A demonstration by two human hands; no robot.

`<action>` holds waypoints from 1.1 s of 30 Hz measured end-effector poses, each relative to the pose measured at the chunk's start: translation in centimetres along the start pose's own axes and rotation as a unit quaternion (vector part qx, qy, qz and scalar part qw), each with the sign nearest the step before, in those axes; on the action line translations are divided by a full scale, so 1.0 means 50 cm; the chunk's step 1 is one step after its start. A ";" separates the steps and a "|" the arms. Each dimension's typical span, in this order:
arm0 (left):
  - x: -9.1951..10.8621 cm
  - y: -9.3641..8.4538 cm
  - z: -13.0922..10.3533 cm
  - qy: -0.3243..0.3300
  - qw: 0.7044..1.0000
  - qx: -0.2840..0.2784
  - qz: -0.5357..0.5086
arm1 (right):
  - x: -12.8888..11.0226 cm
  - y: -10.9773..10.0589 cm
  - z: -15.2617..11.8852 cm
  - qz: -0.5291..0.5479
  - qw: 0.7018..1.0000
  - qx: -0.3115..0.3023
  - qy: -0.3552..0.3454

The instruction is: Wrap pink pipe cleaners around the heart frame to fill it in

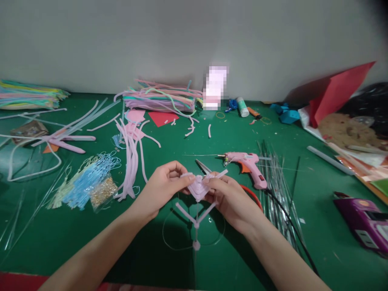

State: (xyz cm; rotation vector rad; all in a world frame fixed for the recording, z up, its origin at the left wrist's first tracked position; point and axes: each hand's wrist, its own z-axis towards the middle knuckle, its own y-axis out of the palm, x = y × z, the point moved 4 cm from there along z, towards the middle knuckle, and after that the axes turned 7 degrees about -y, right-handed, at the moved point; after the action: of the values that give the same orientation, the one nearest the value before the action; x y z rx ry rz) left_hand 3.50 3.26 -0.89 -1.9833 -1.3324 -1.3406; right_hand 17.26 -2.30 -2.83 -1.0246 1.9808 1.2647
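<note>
Both hands hold a pale lilac pipe-cleaner craft piece (198,189), folded in nested V shapes, above the table's near middle. My left hand (169,182) pinches its left edge between thumb and fingers. On the right edge, my right hand (226,196) grips it the same way, and a short pipe-cleaner end sticks out past the fingers. Below it hangs a thin wire with a V-shaped pipe cleaner (196,223) and a small lilac ball (196,245). A fine loop of clear thread curves around these. Scissors (202,166) lie just behind the hands, partly hidden.
A pink glue gun (248,163) lies behind my right hand, its black cord running forward. Thin metallic strips (273,194) and a purple device (362,222) are at right. Lilac pipe cleaners (130,169), blue tassels (87,180) and a bead bag (103,192) lie left.
</note>
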 end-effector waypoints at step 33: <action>-0.008 -0.024 0.009 -0.001 0.999 0.036 -0.022 | -0.052 0.011 -0.048 -0.576 0.730 0.097 -0.355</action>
State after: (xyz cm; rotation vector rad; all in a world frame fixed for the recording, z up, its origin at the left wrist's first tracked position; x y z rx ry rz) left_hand 2.63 3.97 -1.65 -1.9187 -1.4124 -1.2908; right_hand 18.05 -3.57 0.41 -1.1036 0.5724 0.5313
